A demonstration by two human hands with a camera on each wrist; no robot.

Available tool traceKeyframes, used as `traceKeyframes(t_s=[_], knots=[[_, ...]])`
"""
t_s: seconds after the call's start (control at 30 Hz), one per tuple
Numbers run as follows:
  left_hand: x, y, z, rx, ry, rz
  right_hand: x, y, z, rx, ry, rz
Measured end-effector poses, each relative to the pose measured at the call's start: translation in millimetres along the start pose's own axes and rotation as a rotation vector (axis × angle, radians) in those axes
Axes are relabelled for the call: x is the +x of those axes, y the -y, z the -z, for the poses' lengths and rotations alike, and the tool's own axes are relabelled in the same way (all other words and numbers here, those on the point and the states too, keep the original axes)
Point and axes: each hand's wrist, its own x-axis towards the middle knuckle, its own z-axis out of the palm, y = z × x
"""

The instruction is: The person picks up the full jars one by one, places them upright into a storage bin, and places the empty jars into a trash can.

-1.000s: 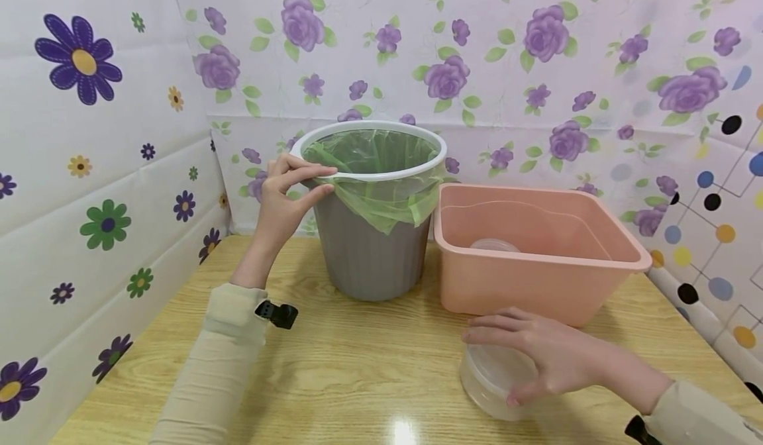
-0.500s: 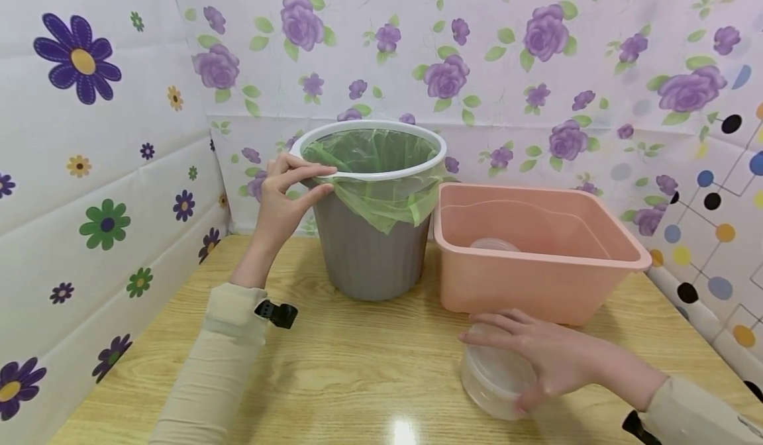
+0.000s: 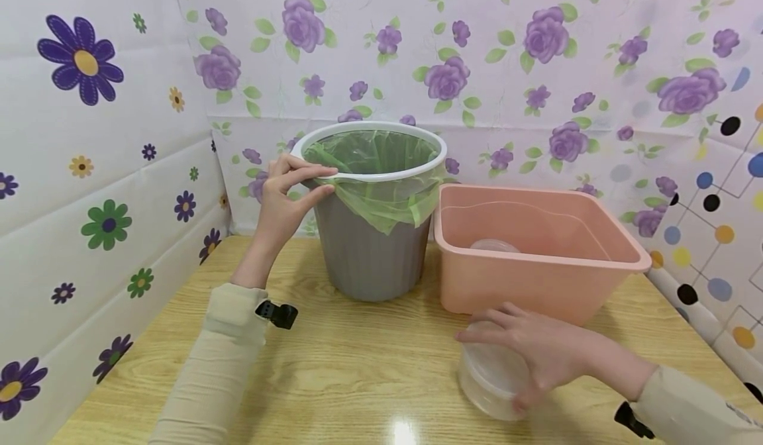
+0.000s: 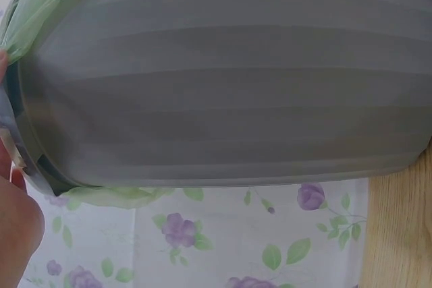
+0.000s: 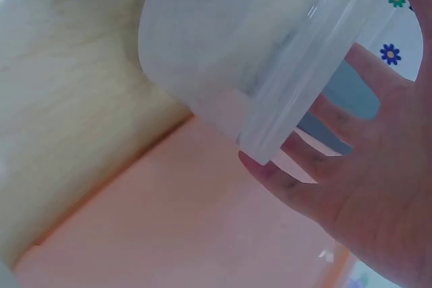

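A grey trash can [image 3: 375, 259] with a white rim stands on the table, lined with a translucent green bag [image 3: 387, 200] folded over its edge. My left hand [image 3: 281, 197] pinches the rim at the near left, fingers on top and thumb underneath. In the left wrist view the can's ribbed grey side [image 4: 229, 85] fills most of the picture. My right hand [image 3: 533, 349] grips a round, clear plastic container [image 3: 491, 382] from above, fingers at the far edge of its lid and thumb at the near edge. In the right wrist view fingertips touch the lid [image 5: 297, 72].
A pink plastic tub [image 3: 512, 279] stands right of the can, just behind my right hand. A clear, rounded item [image 3: 495, 245] shows partly inside it. Flowered sheets [image 3: 507, 28] border the wooden table [image 3: 334, 372] at the back and sides.
My right hand has shifted slightly left and its hold on the container's lid has adjusted. The container has moved slightly, if at all. My left hand stays on the can's rim.
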Motion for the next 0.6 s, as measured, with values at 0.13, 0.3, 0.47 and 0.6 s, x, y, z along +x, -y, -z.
traceKeyframes(t_s=[0.13,0.3,0.47,0.6], knots=[[0.4,-0.1,-0.1,-0.003,0.002,0.005,9,2,15,0.027,0.037,0.014],[0.2,-0.4,0.3,-0.006,0.004,0.013,22,7,38,0.031,0.052,0.009],[0.1,-0.5,0.1,-0.006,0.008,0.007,35,13,58,0.037,0.040,0.026],[0.0,-0.6,0.2,-0.006,0.005,0.006,48,17,74,0.038,0.056,0.048]])
